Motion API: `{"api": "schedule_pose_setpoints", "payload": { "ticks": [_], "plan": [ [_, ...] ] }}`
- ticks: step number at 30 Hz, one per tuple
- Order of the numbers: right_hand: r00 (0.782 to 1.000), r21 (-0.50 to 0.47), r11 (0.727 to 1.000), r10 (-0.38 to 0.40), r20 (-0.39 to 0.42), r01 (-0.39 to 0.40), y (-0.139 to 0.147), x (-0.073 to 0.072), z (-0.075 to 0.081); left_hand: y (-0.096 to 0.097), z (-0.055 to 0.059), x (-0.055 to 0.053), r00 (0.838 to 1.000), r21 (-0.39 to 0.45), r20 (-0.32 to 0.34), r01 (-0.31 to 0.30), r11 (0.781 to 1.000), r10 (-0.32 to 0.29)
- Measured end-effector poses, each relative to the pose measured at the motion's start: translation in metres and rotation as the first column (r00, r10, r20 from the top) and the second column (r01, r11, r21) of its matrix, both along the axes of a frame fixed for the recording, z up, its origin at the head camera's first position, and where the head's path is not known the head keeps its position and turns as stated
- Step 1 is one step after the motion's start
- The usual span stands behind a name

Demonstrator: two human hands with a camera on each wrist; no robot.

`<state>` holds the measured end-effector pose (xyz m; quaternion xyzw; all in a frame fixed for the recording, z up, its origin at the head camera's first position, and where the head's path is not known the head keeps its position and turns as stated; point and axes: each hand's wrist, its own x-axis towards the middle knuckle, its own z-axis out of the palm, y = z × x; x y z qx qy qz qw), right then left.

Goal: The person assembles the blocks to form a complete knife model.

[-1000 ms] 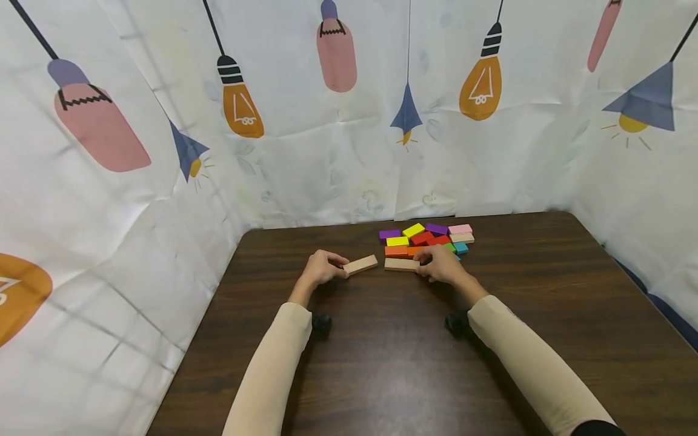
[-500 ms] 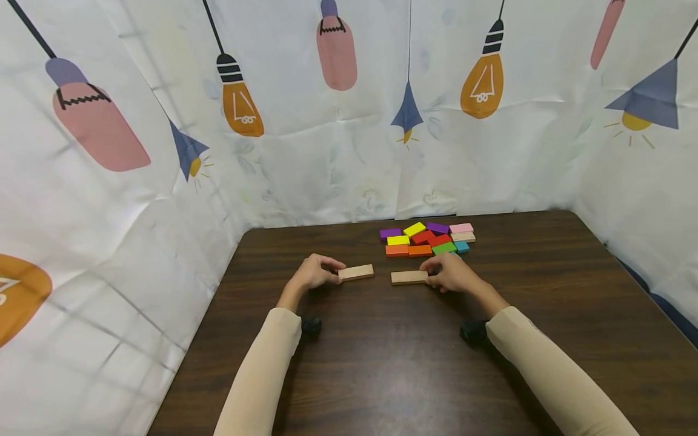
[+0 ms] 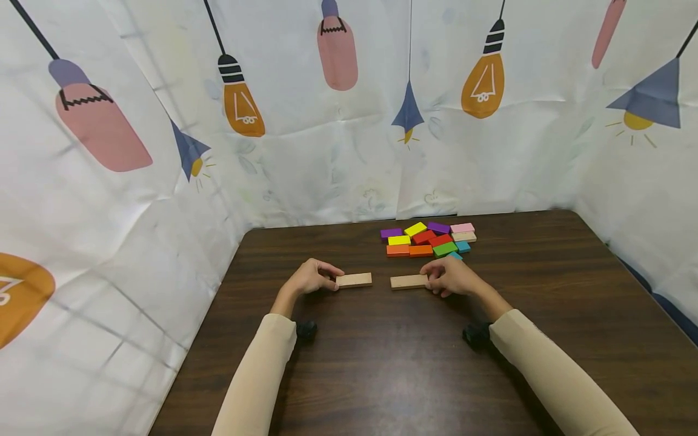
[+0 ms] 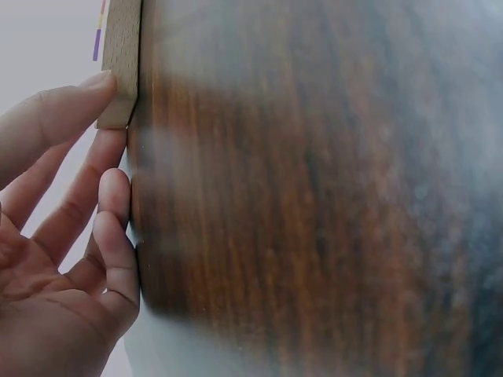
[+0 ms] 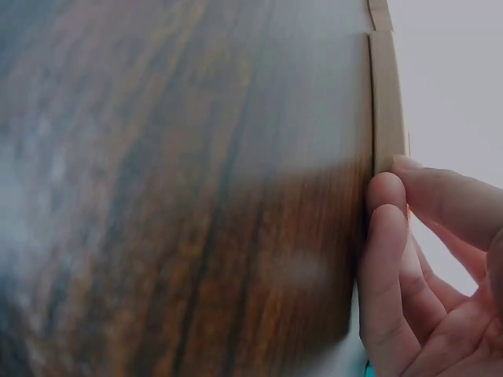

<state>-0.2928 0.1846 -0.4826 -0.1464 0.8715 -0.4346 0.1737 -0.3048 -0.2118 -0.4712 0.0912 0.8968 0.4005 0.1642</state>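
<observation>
Two plain wooden blocks lie flat on the dark table, end toward end with a gap between them. The left block [image 3: 354, 280] is pinched at its outer end by my left hand [image 3: 311, 277]; thumb and fingers grip that end in the left wrist view, where the block [image 4: 122, 55] runs up out of frame. My right hand [image 3: 452, 277] pinches the outer end of the right block [image 3: 408, 282]. In the right wrist view thumb and fingers hold this block [image 5: 387, 102], and its far end points toward the other one.
Behind the hands sits a cluster of coloured blocks: purple [image 3: 391, 233], yellow [image 3: 399, 240], red [image 3: 424, 237], orange [image 3: 398, 250], green [image 3: 445, 249], blue and pink [image 3: 462, 227], plus a plain one [image 3: 463, 237]. A patterned white curtain [image 3: 338, 169] hangs beyond the table [image 3: 371, 363].
Both hands have drawn their wooden blocks nearer the person and away from the cluster. The left block has turned nearly level, and the gap between the two blocks has widened.
</observation>
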Motion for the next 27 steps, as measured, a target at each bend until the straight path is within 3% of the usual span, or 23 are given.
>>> {"api": "schedule_pose_setpoints", "payload": {
  "ticks": [9,27],
  "plan": [
    [0.999,-0.016,1.0,-0.013,0.036,0.014,-0.008,-0.002,-0.002,-0.002,-0.002,-0.001,1.0,0.021,0.008,0.005,1.0,-0.005],
    [0.998,-0.01,0.998,-0.064,0.019,0.064,-0.044,-0.005,-0.004,-0.003,-0.002,-0.002,1.0,0.038,0.005,0.014,0.999,-0.014]
  ]
}}
